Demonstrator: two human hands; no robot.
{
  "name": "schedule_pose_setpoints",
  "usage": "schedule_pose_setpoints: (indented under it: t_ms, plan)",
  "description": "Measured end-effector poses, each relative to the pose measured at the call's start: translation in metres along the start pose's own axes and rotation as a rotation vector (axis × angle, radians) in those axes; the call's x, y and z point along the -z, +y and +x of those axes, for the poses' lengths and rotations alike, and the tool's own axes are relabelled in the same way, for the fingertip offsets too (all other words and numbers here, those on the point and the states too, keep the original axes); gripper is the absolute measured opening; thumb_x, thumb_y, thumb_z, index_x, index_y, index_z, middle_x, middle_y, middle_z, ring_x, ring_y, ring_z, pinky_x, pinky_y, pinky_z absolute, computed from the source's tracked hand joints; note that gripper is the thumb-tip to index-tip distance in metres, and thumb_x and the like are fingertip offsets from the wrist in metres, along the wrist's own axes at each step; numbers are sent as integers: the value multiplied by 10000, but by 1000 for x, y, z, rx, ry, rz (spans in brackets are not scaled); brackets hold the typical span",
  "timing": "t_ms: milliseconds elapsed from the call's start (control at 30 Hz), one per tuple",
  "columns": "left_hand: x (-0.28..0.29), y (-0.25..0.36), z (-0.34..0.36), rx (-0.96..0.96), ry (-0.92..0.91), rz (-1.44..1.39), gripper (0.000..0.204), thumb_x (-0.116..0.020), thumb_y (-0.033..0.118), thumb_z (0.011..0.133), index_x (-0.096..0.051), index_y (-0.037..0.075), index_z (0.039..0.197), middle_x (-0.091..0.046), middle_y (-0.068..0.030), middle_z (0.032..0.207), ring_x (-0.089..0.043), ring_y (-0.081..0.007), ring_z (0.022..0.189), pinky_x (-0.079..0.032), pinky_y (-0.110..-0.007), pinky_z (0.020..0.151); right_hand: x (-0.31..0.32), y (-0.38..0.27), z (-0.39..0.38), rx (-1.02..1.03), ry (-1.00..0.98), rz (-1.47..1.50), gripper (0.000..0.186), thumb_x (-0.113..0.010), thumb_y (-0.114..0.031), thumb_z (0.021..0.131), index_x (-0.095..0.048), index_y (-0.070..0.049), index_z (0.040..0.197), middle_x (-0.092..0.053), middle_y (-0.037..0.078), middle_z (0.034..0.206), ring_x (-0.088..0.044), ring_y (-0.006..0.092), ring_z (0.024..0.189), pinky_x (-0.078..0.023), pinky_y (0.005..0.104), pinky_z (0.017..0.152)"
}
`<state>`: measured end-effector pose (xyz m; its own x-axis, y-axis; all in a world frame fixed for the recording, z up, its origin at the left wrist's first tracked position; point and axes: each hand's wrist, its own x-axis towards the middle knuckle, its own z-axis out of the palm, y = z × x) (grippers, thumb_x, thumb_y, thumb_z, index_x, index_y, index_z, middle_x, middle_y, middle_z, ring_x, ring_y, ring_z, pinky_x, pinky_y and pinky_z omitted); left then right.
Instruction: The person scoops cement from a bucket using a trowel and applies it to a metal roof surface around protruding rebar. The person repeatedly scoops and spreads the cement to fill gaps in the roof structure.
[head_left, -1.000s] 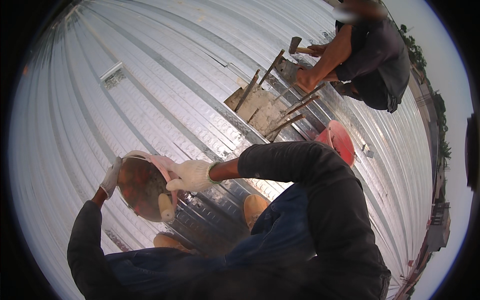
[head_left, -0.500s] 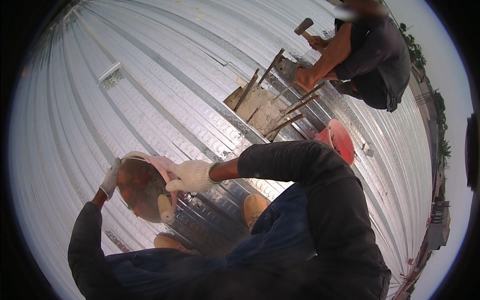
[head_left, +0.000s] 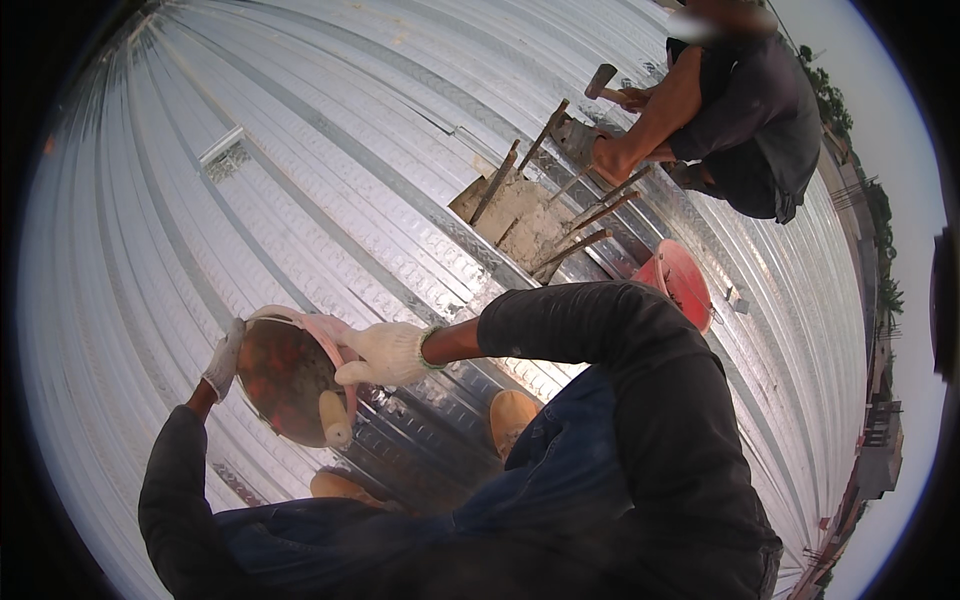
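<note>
A pale pink bucket [head_left: 328, 336] is tipped in front of me, its mouth turned up toward me. Grey residue with reddish patches coats its inside. My left hand [head_left: 225, 361], in a white knit glove, is closed on the bucket's left rim. On the opposite side my gloved right hand [head_left: 390, 354] grips the rim and wall, its fingertips partly hidden. A thick light wooden handle [head_left: 334, 418] slants at the bucket's near lower edge; whatever it belongs to cannot be made out.
Ribbed metal decking [head_left: 330, 190] spreads all around. Rusty bars [head_left: 495, 185] stick up around a rough concrete patch [head_left: 535, 228] ahead. A red bucket [head_left: 683, 285] stands beyond my right arm. A person [head_left: 750, 120] crouches at the far right with a hammer [head_left: 603, 83].
The co-worker's hammer has dropped a little. My hands keep the same hold on the bucket, which has hardly moved.
</note>
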<state>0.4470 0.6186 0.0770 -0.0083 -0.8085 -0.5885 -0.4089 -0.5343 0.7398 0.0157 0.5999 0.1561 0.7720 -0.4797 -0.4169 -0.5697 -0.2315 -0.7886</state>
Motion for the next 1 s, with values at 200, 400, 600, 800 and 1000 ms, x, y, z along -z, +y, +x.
schedule_pose_setpoints:
  t_ms: [200, 400, 600, 800, 1000]
  plan:
    - [-10, 21, -17, -103, -93, -12, 896, -394, 730, 1220, -630, -9, 1667, -721, -118, 1535, -650, -227, 1393, -505, -378, 1212, -2, 6, 0, -14, 2, -3, 803, -659, -641, 1092, -606, 28, 1531, -777, 363, 1298, -760, 522, 1250, -571, 581, 1089]
    - [0, 0, 0, -56, -54, -10, 883, -401, 728, 1220, -644, 1, 1657, -733, -106, 1506, -663, -221, 1362, -518, -377, 1194, -5, 6, 3, 4, 9, -14, 807, -656, -644, 1094, -597, 34, 1528, -781, 360, 1289, -765, 522, 1238, -574, 581, 1081]
    - [4, -6, 4, -41, -46, -18, 879, -409, 732, 1216, -655, 7, 1647, -741, -99, 1485, -672, -217, 1339, -526, -377, 1180, -1, 4, 0, -1, -3, -5, 814, -657, -636, 1094, -588, 53, 1520, -782, 359, 1290, -767, 511, 1245, -578, 572, 1081]
    - [5, -9, 5, -51, -57, -5, 892, -413, 744, 1210, -641, 10, 1664, -725, -105, 1529, -660, -219, 1383, -527, -378, 1186, -3, 3, 3, -2, 5, -21, 832, -658, -637, 1090, -578, 73, 1516, -780, 363, 1288, -764, 516, 1250, -577, 573, 1083]
    - [-12, 13, -12, -57, -30, 10, 942, -383, 778, 1200, -591, 13, 1708, -687, -126, 1607, -630, -241, 1452, -518, -396, 1208, -6, 11, 4, 2, 8, -18, 856, -661, -650, 1087, -573, 82, 1522, -779, 368, 1286, -764, 518, 1249, -577, 574, 1081]
